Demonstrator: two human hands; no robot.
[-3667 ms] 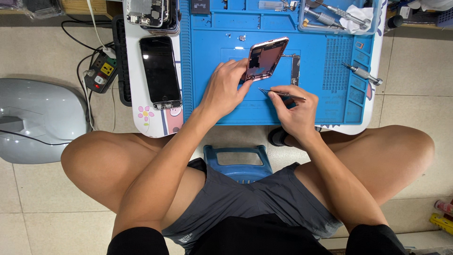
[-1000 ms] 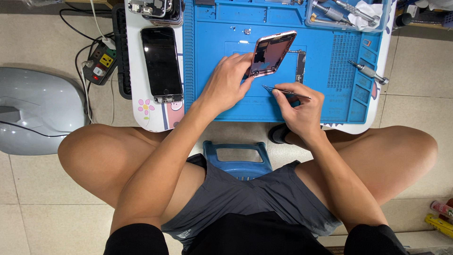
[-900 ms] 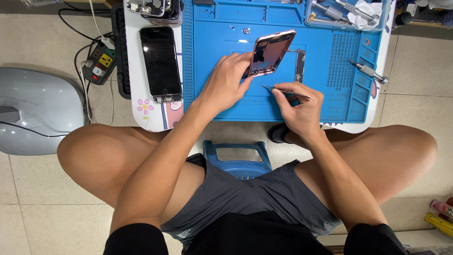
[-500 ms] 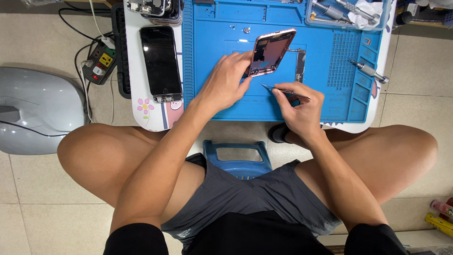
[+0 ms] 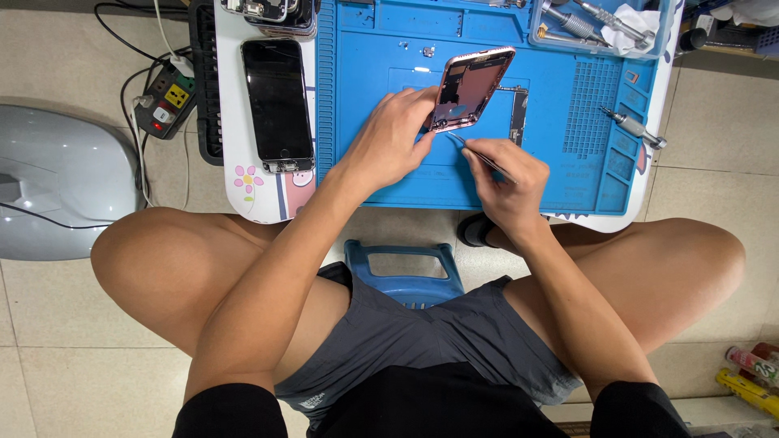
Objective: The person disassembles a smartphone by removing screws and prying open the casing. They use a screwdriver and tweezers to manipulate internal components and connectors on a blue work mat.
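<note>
**Opened phone tilted up on the blue mat**

The left hand (image 5: pixel 393 138) reaches forward over the blue mat (image 5: pixel 373 49), its grip closed on the lower edge of the rose-gold phone shell (image 5: pixel 471 85), tilting it up near the mat's middle. The right hand (image 5: pixel 507 178), just beside, pinches thin tweezers (image 5: pixel 479 156), tip meeting the shell's bottom corner. A black phone (image 5: pixel 278 101) lies left of the mat on the tabletop (image 5: pixel 231 122).
</note>
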